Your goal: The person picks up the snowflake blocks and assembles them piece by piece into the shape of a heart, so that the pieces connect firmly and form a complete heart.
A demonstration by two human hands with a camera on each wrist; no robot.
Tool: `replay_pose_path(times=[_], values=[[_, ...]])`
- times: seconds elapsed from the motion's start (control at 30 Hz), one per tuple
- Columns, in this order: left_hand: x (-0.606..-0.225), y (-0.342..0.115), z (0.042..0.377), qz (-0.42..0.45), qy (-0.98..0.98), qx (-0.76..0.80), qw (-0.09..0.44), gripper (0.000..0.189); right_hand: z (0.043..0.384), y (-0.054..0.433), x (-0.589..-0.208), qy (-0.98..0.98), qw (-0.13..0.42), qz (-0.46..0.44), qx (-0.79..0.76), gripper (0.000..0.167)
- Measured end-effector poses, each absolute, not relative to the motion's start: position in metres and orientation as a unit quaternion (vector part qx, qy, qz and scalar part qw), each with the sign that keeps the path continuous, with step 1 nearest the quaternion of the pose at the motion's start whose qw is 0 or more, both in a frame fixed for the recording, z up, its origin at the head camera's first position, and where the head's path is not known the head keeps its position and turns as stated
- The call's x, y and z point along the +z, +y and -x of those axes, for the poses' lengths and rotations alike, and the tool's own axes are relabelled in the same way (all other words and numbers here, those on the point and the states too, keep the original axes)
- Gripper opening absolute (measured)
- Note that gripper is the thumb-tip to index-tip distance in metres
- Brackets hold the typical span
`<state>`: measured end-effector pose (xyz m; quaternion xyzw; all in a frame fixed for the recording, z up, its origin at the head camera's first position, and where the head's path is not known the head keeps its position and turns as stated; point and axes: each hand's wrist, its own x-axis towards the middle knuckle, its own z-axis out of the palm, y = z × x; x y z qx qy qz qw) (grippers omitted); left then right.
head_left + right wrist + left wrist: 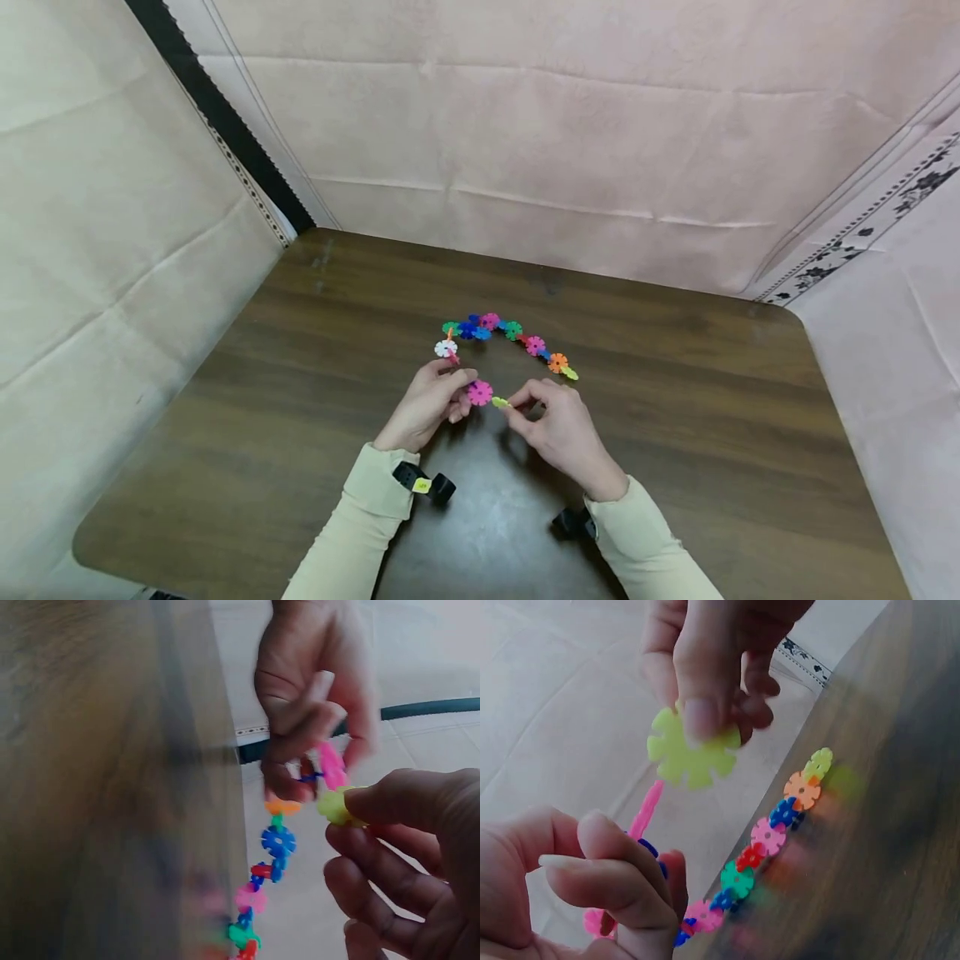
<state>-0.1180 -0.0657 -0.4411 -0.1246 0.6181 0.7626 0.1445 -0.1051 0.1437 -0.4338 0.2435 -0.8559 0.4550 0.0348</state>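
A chain of snowflake-shaped plastic discs in many colours curves over the wooden table. My left hand [426, 400] holds its near left end, where a pink disc [480, 392] sticks out past the fingers; a blue disc [654, 855] beside it is partly covered. Between thumb and fingers, my right hand [558, 433] pinches a yellow-green disc [694, 757] close to the pink one's edge. Whether these two discs touch, I cannot tell. Near the left hand is a white disc [446, 348]. At the chain's far right end, another yellow-green disc [570, 373] joins an orange disc [557, 362].
The brown wooden table [697, 417] extends around both hands. Pale cloth [525, 142] hangs behind it and along both sides. Each wrist wears a black camera, with the left camera [441, 488] just above the tabletop.
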Motion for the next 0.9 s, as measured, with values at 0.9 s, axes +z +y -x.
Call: replay_pose_path(times=[0.9], values=[[-0.421,-0.053,0.117,0.105,0.588,0.794,0.115,0.048,0.096,0.136,-0.443,-0.815,0.181,-0.226,0.502,0.018]])
